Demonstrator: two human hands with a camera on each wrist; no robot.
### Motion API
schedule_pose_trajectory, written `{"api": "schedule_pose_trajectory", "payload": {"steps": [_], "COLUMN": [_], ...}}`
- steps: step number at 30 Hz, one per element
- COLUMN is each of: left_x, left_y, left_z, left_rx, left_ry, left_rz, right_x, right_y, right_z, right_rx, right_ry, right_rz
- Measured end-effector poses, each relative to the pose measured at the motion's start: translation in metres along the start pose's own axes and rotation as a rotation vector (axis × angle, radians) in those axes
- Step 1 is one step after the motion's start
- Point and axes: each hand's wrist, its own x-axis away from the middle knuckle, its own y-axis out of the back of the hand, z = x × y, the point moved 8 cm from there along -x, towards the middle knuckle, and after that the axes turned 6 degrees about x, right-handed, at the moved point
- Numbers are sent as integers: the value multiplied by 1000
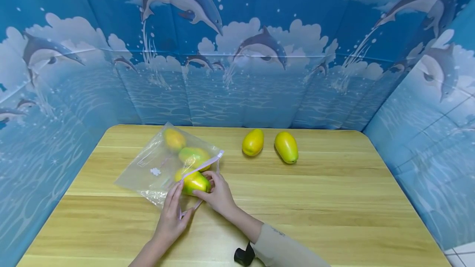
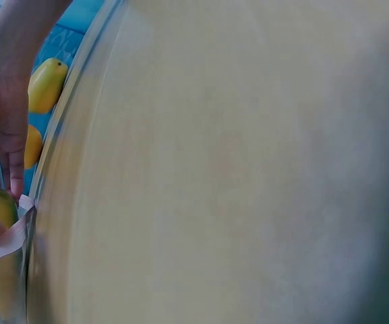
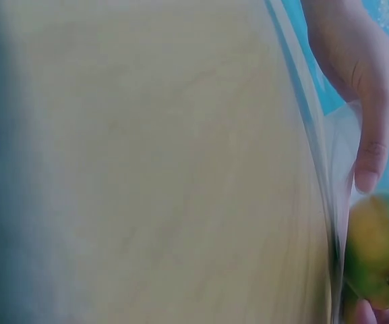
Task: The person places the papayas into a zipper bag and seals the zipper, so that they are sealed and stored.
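In the head view, a clear zip bag [image 1: 148, 176] lies on the table with its lilac-edged mouth toward the hands. Inside are an orange-yellow mango [image 1: 174, 139] and a green-yellow mango [image 1: 193, 157]. A third mango [image 1: 196, 183] sits at the mouth, partly within the bag. My right hand [image 1: 220, 197] grips this mango by its outer end, thumb on the near side. My left hand [image 1: 171, 219] holds the near rim of the mouth, fingers and thumb on either side of it. In the right wrist view, the gripped mango [image 3: 379, 250] shows its stem end below the left thumb.
Two more yellow mangoes, one rounder [image 1: 253, 142] and one longer [image 1: 286, 147], lie near the back edge of the wooden table [image 1: 315, 209]. A dolphin-print curtain [image 1: 237, 90] hangs behind and at the sides. A black object [image 1: 244, 255] is by the right sleeve.
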Motion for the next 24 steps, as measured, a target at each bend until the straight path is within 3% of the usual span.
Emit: {"api": "schedule_pose_trajectory", "payload": {"steps": [11,19,24], "left_x": [0,0,1], "left_y": [1,1,0], "left_z": [1,0,1], "left_rx": [20,19,7], "left_ry": [18,16,12], "left_rz": [10,8,3], "right_x": [3,4,1], "right_y": [-1,12,9], "right_z": [-5,23,25], "right_rx": [-193,-273,-288], "right_ry": [-11,33,17], "right_rz": [128,94,58]}}
